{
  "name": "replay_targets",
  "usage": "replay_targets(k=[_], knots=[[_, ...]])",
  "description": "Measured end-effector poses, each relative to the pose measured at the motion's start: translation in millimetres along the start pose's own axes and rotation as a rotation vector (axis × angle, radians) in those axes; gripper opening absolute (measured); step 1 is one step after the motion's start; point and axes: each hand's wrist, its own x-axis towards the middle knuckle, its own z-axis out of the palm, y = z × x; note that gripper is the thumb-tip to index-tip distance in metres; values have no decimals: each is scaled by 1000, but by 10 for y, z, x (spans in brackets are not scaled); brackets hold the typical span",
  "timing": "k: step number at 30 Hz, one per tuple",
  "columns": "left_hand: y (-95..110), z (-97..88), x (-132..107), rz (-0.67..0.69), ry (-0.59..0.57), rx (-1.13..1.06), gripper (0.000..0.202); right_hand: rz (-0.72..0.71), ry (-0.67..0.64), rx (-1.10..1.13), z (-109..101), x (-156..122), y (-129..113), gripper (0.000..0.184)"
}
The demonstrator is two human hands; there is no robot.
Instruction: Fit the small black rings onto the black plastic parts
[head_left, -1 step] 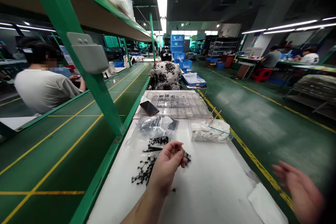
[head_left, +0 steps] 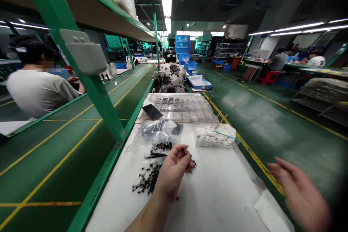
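Observation:
My left hand [head_left: 174,170] hovers over the white table [head_left: 217,195], fingers curled in and pinched together at the edge of a pile of small black plastic parts [head_left: 148,179]. Whatever sits in the fingertips is too small to name. Blurred by motion, my right hand [head_left: 299,192] is at the table's right edge with its fingers spread and nothing in it. Behind the pile lies a crumpled clear plastic bag [head_left: 160,130] with more black parts. A white tub [head_left: 216,136] with thin sticks stands to the right of the bag.
A clear compartment tray [head_left: 181,107] and a dark phone [head_left: 152,111] lie further back. A white sheet [head_left: 272,212] lies at the near right corner. A green conveyor [head_left: 67,145] and slanted green post [head_left: 89,79] are left. One person [head_left: 170,78] sits ahead, another [head_left: 38,90] across the conveyor.
My right hand has moved left and up, closer to the table. My left hand stays curled over the black parts. The view has shifted slightly.

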Motion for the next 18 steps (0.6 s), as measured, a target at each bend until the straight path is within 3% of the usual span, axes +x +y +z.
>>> replay_targets(k=[2, 5, 8, 10, 13, 18], knots=[[-110, 90, 128, -14, -5, -98, 56, -120, -132, 162, 296, 112, -442, 52], [-242, 62, 215, -45, -1, -182, 50, -408, -337, 239, 880, 73, -1034, 39], [-332, -41, 216, -83, 11, -209, 39, -577, -375, 373, 1285, -30, -1276, 18], [-370, -91, 207, -104, 16, -201, 34, -575, -436, 456, 1380, -52, -1273, 11], [-397, -117, 199, -137, 5, -178, 28, -509, -538, 505, 1356, -29, -1191, 13], [-359, -90, 129, -210, -32, -182, 18, -427, -547, 551, 1231, -25, -1079, 16]])
